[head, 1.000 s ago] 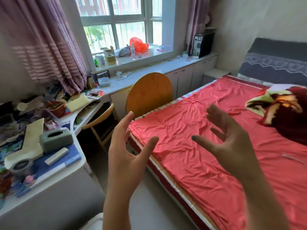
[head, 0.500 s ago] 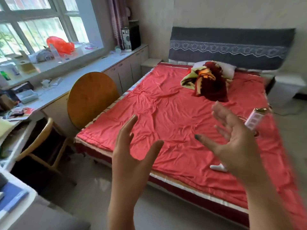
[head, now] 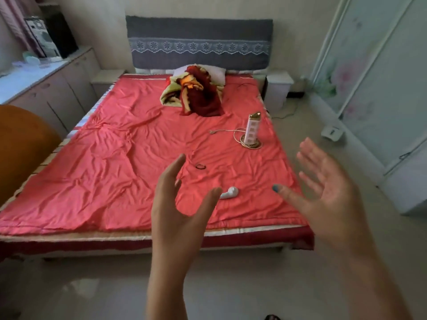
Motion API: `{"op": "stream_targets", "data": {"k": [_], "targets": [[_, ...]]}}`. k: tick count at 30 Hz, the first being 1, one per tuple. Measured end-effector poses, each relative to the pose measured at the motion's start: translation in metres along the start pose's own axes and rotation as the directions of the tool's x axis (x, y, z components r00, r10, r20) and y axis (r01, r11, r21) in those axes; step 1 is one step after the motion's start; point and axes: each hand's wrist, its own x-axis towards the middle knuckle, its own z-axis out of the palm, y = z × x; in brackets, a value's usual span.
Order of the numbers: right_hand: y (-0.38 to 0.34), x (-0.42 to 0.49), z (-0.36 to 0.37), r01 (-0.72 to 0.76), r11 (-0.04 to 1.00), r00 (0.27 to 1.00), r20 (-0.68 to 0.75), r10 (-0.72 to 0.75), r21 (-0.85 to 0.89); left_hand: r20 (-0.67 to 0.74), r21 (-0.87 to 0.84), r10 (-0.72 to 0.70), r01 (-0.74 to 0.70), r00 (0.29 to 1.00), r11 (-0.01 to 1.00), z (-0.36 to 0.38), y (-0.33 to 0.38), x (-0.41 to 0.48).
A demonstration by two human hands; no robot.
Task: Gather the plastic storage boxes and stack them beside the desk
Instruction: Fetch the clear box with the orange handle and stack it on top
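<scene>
No plastic storage box is in view, and the desk is out of frame. My left hand [head: 178, 211] is raised in front of me, palm turned right, fingers apart and holding nothing. My right hand [head: 328, 192] is raised beside it, palm turned left, fingers spread, empty too. Both hands hover above the foot end of a bed with a red cover [head: 129, 158].
On the bed lie a crumpled blanket [head: 196, 93], a tower power strip with its cable [head: 253, 129], a hair tie [head: 200, 166] and a small white object [head: 228, 193]. A round wooden chair back [head: 20, 146] stands left. Low cabinets [head: 53, 91] run along the left wall; a sliding door [head: 379, 77] is right.
The view has swung right, from the cluttered desk and window to the whole bed and the sliding door. Both hands stay raised, open and empty.
</scene>
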Motion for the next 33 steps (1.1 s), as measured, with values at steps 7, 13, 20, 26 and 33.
{"op": "stream_targets", "data": {"k": [7, 13, 20, 26, 33], "targets": [[0.014, -0.003, -0.100, -0.033, 0.999, 0.982, -0.188, 0.026, -0.035, 0.157, -0.051, 0.075, -0.067, 0.985, 0.996, 0.101, 0.024, -0.005], [0.044, -0.011, -0.215, -0.052, 0.994, 0.951, -0.310, 0.021, -0.091, 0.261, -0.101, 0.104, -0.080, 0.960, 0.992, 0.219, 0.047, -0.025], [0.085, 0.001, -0.372, -0.053, 0.991, 0.916, -0.402, -0.003, -0.127, 0.357, -0.127, 0.165, -0.127, 0.919, 0.984, 0.375, 0.084, -0.056], [0.116, 0.008, -0.472, -0.066, 0.985, 0.885, -0.465, -0.015, -0.157, 0.432, -0.177, 0.183, -0.116, 0.883, 0.977, 0.488, 0.113, -0.077], [0.135, 0.018, -0.537, -0.129, 0.982, 0.828, -0.560, 0.033, -0.134, 0.510, -0.199, 0.251, -0.171, 0.823, 0.965, 0.574, 0.123, -0.077]]}}
